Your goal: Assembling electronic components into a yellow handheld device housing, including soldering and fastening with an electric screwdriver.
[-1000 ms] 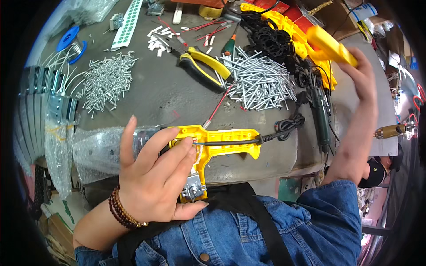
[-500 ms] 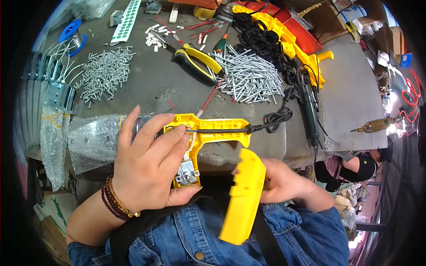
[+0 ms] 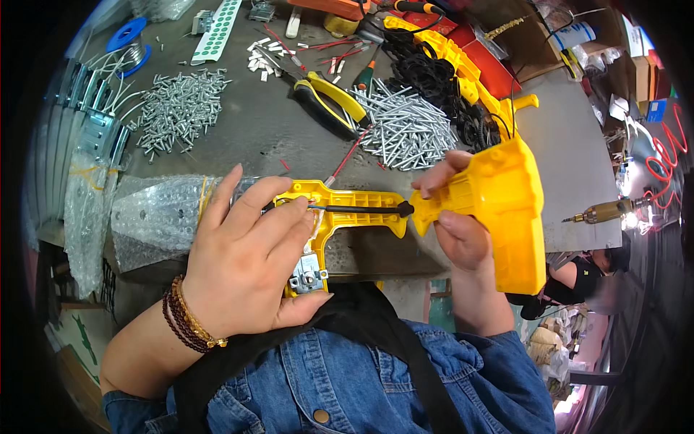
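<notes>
My left hand (image 3: 246, 267) is spread across an open yellow plastic tool housing half (image 3: 365, 226) with a handle, its thumb at the near edge and its fingertips down on the wires inside. A black power cord (image 3: 358, 210) lies along the handle channel, and a metal block (image 3: 308, 275) sits in the near part. Beside the handle's right end, my right hand (image 3: 466, 246) grips a second yellow housing half (image 3: 515, 217) by its narrow end, between thumb and fingers. Its wide part points right, hollow side partly visible. My left palm hides the housing's left part.
A bubble-wrapped metal part (image 3: 155, 224) lies left of the housing. Farther back are a pile of short screws (image 3: 181, 108), long screws (image 3: 408, 126), yellow-black pliers (image 3: 325, 105), a wire spool (image 3: 129, 47) and stacked yellow housings (image 3: 441, 50). An electric screwdriver (image 3: 607, 210) is at right.
My right hand has raised its yellow housing half from near my body up and rightward, turning it so the narrow end faces the handle. My left hand stays on the other half.
</notes>
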The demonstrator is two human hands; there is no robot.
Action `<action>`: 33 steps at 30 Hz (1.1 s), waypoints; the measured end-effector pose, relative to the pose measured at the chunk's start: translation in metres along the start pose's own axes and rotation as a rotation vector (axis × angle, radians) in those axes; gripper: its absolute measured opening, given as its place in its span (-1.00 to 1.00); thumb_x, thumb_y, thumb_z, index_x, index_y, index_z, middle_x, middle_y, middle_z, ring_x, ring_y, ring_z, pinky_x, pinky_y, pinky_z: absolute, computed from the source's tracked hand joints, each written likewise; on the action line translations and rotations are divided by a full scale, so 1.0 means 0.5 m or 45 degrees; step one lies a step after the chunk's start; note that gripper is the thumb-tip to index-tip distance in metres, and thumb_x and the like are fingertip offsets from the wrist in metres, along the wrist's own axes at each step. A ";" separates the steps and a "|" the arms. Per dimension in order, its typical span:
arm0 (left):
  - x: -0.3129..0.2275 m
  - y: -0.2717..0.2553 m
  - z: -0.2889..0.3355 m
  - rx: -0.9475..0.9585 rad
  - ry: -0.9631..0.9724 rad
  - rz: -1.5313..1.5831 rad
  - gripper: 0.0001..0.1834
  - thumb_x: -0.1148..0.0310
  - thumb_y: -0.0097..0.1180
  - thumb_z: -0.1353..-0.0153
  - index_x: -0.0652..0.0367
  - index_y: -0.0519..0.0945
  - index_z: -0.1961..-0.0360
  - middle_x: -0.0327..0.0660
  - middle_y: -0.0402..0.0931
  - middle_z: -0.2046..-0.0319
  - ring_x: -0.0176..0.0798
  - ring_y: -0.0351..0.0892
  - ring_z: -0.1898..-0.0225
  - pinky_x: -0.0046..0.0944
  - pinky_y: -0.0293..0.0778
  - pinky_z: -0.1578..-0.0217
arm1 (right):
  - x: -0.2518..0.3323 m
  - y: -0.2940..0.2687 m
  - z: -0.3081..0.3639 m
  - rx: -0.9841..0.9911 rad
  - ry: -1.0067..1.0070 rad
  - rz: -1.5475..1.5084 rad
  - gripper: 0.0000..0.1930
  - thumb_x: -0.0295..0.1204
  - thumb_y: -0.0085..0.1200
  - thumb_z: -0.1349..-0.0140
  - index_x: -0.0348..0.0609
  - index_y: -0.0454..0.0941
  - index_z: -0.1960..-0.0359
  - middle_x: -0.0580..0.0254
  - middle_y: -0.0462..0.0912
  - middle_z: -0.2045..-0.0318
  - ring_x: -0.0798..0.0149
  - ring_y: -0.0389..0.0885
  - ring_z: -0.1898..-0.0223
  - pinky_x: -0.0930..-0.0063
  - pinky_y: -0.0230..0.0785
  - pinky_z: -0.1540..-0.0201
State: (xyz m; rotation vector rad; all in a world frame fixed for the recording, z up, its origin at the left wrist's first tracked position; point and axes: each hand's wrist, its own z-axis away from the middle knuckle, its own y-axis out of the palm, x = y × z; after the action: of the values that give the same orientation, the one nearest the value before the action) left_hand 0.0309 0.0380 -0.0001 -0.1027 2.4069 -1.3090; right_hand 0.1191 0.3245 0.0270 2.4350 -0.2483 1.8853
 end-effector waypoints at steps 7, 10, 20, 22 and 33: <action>-0.001 -0.010 -0.004 0.025 -0.020 0.000 -0.32 -0.11 0.20 0.00 0.30 0.61 0.07 -0.06 0.56 0.00 0.15 0.42 -0.20 0.35 0.12 -0.30 | -0.005 0.043 0.001 0.191 -0.205 0.392 -0.40 -0.38 0.18 -0.19 -0.19 0.35 -0.30 0.17 0.56 0.09 0.30 0.55 0.09 0.31 0.40 -0.05; 0.000 -0.021 -0.006 0.061 -0.068 0.115 -0.31 -0.01 0.31 0.06 0.28 0.52 0.00 0.02 0.51 -0.04 0.17 0.41 -0.19 0.33 0.14 -0.30 | -0.033 0.046 -0.014 0.247 -0.200 0.628 -0.41 -0.33 0.23 -0.20 -0.26 0.37 -0.25 0.01 0.58 0.03 0.04 0.58 0.10 0.19 0.44 -0.02; 0.008 0.001 0.013 -0.254 -0.131 0.350 -0.02 0.47 0.50 0.28 0.13 0.22 -0.23 0.20 0.20 -0.33 0.27 0.34 -0.28 0.08 0.34 -0.23 | -0.025 0.075 -0.022 0.633 -0.474 1.559 -0.19 0.15 0.10 -0.21 -0.20 0.33 -0.32 0.05 0.52 -0.11 -0.04 0.48 -0.09 0.07 0.25 -0.18; 0.011 0.007 0.013 -0.276 -0.116 0.417 0.02 0.47 0.50 0.29 0.14 0.22 -0.26 0.17 0.19 -0.34 0.26 0.35 -0.28 0.07 0.35 -0.24 | -0.003 0.083 -0.021 0.748 -0.361 1.450 0.06 0.42 -0.06 -0.11 -0.26 0.23 -0.39 -0.04 0.45 -0.18 -0.09 0.40 -0.18 0.01 0.12 -0.26; 0.014 0.016 0.020 -0.277 -0.150 0.407 0.04 0.36 0.55 0.23 0.06 0.25 -0.33 0.07 0.17 -0.37 0.17 0.49 -0.20 -0.01 0.46 -0.17 | 0.035 0.131 -0.014 0.806 -0.250 1.409 0.49 0.53 0.28 0.42 -0.30 0.04 -0.48 -0.07 0.38 -0.26 -0.09 0.31 -0.32 -0.21 -0.14 -0.37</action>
State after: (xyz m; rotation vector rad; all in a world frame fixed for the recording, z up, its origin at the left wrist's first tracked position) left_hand 0.0293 0.0327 -0.0139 0.1362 2.3390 -0.8740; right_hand 0.1060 0.2593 0.0418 3.2881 -1.4774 2.2833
